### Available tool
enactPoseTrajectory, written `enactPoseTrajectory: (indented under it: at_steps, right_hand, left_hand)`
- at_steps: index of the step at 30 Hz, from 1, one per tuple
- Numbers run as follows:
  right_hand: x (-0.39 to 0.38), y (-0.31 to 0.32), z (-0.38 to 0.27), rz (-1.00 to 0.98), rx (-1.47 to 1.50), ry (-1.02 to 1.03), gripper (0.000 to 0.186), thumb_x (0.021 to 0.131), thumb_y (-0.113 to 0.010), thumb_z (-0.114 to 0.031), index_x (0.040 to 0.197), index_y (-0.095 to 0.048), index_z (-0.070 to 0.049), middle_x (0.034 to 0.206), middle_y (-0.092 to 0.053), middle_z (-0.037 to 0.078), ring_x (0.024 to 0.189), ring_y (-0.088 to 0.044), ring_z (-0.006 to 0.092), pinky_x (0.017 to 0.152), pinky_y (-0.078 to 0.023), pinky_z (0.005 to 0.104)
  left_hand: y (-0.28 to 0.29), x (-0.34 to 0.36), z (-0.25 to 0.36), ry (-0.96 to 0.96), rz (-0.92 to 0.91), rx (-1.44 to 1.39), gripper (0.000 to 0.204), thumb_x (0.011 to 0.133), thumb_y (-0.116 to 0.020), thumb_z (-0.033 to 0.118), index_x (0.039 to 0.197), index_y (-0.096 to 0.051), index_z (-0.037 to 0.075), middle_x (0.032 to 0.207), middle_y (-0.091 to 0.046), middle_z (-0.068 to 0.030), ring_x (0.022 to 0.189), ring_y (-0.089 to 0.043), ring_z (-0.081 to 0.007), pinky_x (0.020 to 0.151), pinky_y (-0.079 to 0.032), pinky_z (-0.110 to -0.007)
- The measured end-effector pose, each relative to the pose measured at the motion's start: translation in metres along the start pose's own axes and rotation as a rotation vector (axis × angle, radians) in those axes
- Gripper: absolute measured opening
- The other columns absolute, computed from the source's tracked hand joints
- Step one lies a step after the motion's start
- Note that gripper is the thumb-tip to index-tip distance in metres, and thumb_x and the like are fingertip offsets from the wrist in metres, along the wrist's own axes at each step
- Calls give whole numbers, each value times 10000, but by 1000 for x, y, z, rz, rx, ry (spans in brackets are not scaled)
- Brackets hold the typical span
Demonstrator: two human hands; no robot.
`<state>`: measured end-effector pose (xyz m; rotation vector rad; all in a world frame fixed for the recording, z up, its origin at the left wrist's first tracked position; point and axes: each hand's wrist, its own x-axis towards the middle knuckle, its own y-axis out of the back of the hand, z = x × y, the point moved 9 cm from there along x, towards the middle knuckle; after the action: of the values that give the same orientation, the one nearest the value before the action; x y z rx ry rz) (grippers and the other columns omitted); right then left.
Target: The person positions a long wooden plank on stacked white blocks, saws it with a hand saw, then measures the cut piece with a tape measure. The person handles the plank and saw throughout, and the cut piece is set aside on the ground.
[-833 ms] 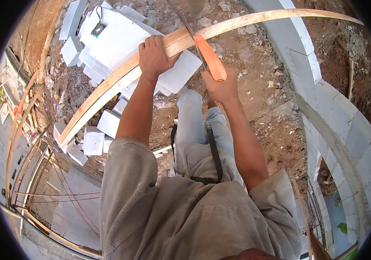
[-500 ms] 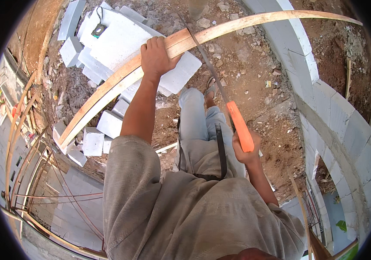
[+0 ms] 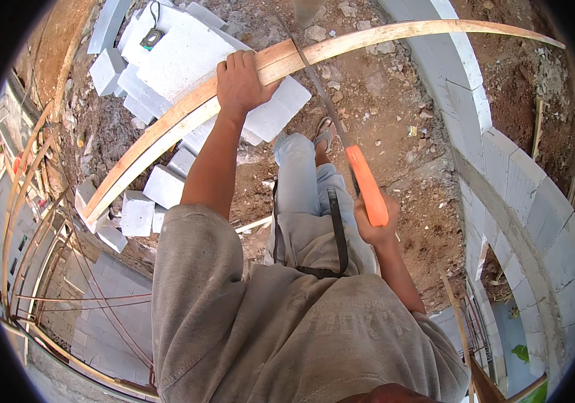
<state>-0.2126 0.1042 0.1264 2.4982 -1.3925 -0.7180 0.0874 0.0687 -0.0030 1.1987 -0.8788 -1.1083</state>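
Note:
My left hand [image 3: 239, 84] is closed over a long pale timber [image 3: 354, 41] with a second strip [image 3: 190, 107] alongside, lying across stacked white blocks [image 3: 170, 50]. In my right hand [image 3: 371, 228] is a handsaw's orange handle [image 3: 366, 185], down beside my right thigh. The saw's metal blade [image 3: 324, 94] runs up from it and crosses the timber just right of my left hand, at the end of the second strip. A small tape measure [image 3: 152, 38] with a looped strap rests on the blocks above.
Curved grey block walls [image 3: 522, 221] border the right. Rubble-strewn soil [image 3: 395, 127] surrounds my legs and sandalled foot [image 3: 322, 134]. Bent wooden strips [image 3: 22, 181] and thin reddish rods [image 3: 92, 299] stand at the left, above grey paving [image 3: 106, 329]. Loose blocks [image 3: 136, 213] lie at lower left.
My right hand pulled the saw down and back from beside the timber, then moved slightly up again. My left hand stays on the timber, with the whole view shifted slightly.

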Motion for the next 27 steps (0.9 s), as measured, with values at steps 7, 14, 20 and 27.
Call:
enactPoseTrajectory:
  at_steps: [7, 14, 20, 27]
  right_hand:
    - [44, -28, 26, -19, 47, 37, 72, 760, -626, -46, 771, -595, 18, 649, -579, 65, 558, -545, 134, 535, -443, 306]
    - [-49, 36, -31, -51, -56, -64, 335, 658, -575, 10, 966, -707, 26, 641, -595, 97, 514, -595, 203, 528, -481, 315]
    - [107, -52, 14, 42, 173, 5, 102, 770, -665, -70, 760, -589, -2, 635, -571, 46, 553, -524, 115, 517, -428, 309]
    - [-106, 47, -16, -90, -170, -63, 338, 632, -591, -17, 944, -710, 33, 637, -596, 98, 534, -620, 209, 549, -492, 310]
  left_hand:
    - [-10, 1, -4, -6, -9, 39, 769, 731, -708, 646, 1133, -578, 4, 1047, -582, -138, 1005, -547, -289, 857, -399, -420]
    - [0, -7, -3, 5, 47, 23, 740, 732, -694, 672, 1077, -588, 25, 1017, -582, -122, 981, -543, -288, 862, -383, -412]
    - [-7, 8, 4, -28, 25, 6, 773, 703, -741, 619, 1159, -584, 15, 1056, -600, -126, 1019, -560, -305, 876, -399, -416]
    - [-4, -2, -3, 9, 8, 16, 768, 711, -736, 623, 1141, -572, 8, 1037, -591, -124, 1004, -556, -290, 874, -396, -411]
